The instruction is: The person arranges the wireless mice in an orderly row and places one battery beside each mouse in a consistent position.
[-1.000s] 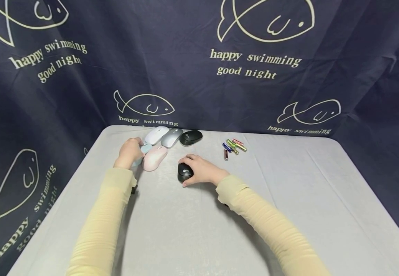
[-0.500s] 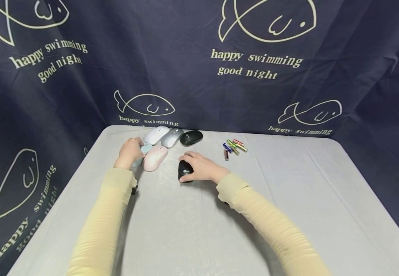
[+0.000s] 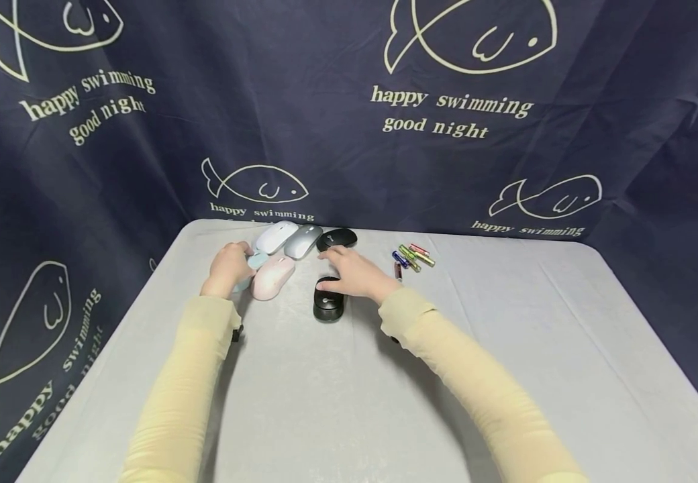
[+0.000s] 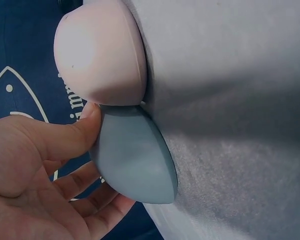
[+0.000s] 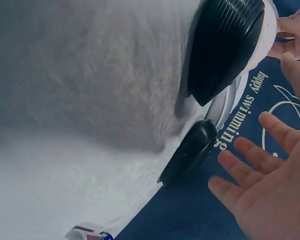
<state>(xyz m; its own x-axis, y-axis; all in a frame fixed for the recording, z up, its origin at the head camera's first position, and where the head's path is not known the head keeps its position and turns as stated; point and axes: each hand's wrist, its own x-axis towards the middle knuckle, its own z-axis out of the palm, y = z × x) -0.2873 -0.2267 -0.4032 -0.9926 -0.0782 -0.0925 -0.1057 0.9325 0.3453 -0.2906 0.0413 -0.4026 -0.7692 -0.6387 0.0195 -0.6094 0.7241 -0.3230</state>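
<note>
My left hand holds a light blue computer mouse at the left, thumb on one side and fingers on the other. Touching that mouse is a pink mouse. My right hand hovers over the far end of a black mouse near the table's middle. In the right wrist view its fingers are spread and hold nothing, apart from the black mouse. Behind stand a white mouse, a grey mouse and a second black mouse, partly hidden by my right fingers.
Several coloured batteries lie in a loose group right of the mice, with a dark red battery closest to my right hand. A pale cloth covers the table. A dark blue printed curtain hangs around its far sides.
My right hand has let go of the nearer black mouse and moved up and away, uncovering most of it. The left hand stays on the light blue mouse.
</note>
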